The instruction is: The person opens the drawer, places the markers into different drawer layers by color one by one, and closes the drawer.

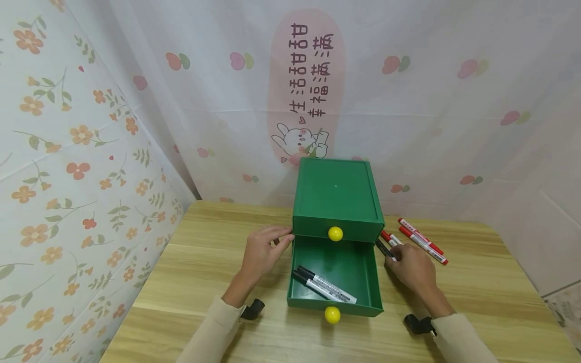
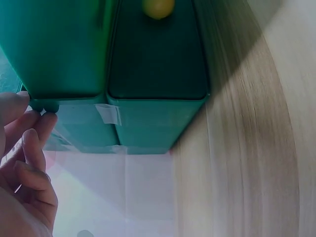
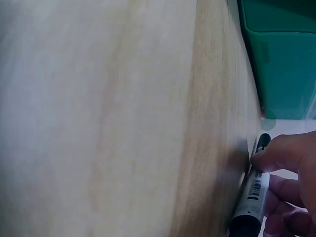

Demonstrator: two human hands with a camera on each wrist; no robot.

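Note:
A green drawer cabinet [image 1: 336, 196] with yellow knobs stands on the table, its lower drawer [image 1: 345, 262] pulled out. Inside the drawer lie two black-capped whiteboard markers [image 1: 329, 287]. At the cabinet's front left edge, my left hand [image 1: 265, 249] touches it with the fingertips; the left wrist view shows these fingertips [image 2: 47, 118] against the green corner. On the cabinet's right side, my right hand [image 1: 412, 267] pinches a black whiteboard marker [image 3: 256, 190] between thumb and fingers, low over the table. Its body is partly hidden by the hand in the head view.
Red-capped markers [image 1: 391, 238] lie just beyond the right hand, partly covered by it. Two more red markers [image 1: 422, 242] lie farther right on the wooden table [image 1: 218, 237]. A printed curtain [image 1: 218, 101] hangs behind the cabinet.

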